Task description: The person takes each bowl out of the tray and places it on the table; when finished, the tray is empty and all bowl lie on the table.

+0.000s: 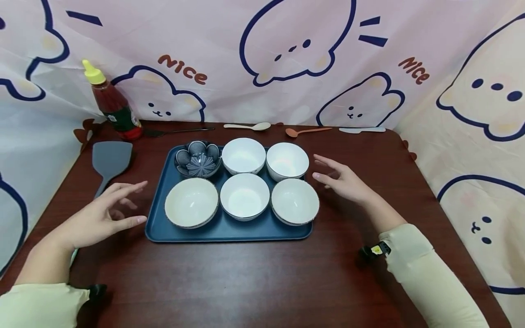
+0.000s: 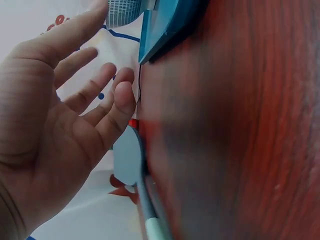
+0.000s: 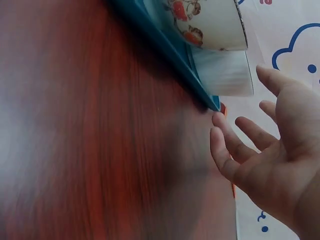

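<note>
Several white bowls [image 1: 191, 202] stand in two rows on a blue tray [image 1: 229, 234]. In the tray's back left corner is a dark bowl [image 1: 198, 160] with a ribbed, flower-like pattern inside. My left hand [image 1: 102, 214] hovers off the tray's left edge, fingers spread and holding nothing. Beyond the tray's right side is my right hand [image 1: 344, 182], its loosely extended fingers near the back right bowl [image 1: 287, 160]. In the right wrist view, a bowl with red fruit pictures [image 3: 210, 25] stands on the tray near the fingers.
A grey spatula [image 1: 111, 159] lies left of the tray, partly behind my left hand. Behind it stands a red sauce bottle [image 1: 116, 109] with a yellow cap. Along the back lie a dark utensil [image 1: 180, 131], a cream spoon [image 1: 250, 126], an orange spoon [image 1: 307, 131] and a white knife [image 1: 362, 130].
</note>
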Available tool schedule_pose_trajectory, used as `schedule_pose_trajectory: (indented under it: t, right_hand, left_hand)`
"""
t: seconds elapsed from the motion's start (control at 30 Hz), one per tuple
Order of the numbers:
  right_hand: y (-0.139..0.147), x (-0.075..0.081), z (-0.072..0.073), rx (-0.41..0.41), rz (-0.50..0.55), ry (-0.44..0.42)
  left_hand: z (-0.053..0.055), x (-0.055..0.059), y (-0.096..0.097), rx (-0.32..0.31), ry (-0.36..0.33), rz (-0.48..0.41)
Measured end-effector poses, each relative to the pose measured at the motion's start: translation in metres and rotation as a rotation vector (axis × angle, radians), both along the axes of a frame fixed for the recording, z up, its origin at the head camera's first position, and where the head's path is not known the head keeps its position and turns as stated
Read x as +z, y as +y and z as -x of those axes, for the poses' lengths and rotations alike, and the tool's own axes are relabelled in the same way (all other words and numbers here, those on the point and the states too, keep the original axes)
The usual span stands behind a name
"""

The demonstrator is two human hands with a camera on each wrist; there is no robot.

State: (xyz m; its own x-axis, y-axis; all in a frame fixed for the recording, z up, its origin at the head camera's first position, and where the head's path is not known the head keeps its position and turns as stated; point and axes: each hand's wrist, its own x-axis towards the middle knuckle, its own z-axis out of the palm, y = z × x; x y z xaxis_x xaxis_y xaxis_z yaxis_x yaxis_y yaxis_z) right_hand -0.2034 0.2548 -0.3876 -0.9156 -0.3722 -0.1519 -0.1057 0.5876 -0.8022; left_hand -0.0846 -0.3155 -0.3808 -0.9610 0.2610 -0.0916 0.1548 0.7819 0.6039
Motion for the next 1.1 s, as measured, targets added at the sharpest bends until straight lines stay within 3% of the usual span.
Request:
schedule_pose_trajectory:
  t: [0.43, 0.7, 1.1]
  right_hand:
    - [-0.029, -0.007, 0.015, -0.112, 0.246, -0.146]
    - [-0.040, -0.009, 0.022, -0.153, 0.222, -0.144]
    - [-0.043, -0.014, 0.021, -0.243, 0.466, -0.304]
  left_hand:
    - [0.003, -0.025, 0.008, 0.025, -0.108, -0.104]
    - [0.002, -0.034, 0.003, -0.009, -0.072, -0.185]
    - [0.001, -0.042, 0.006, -0.050, -0.098, -0.279]
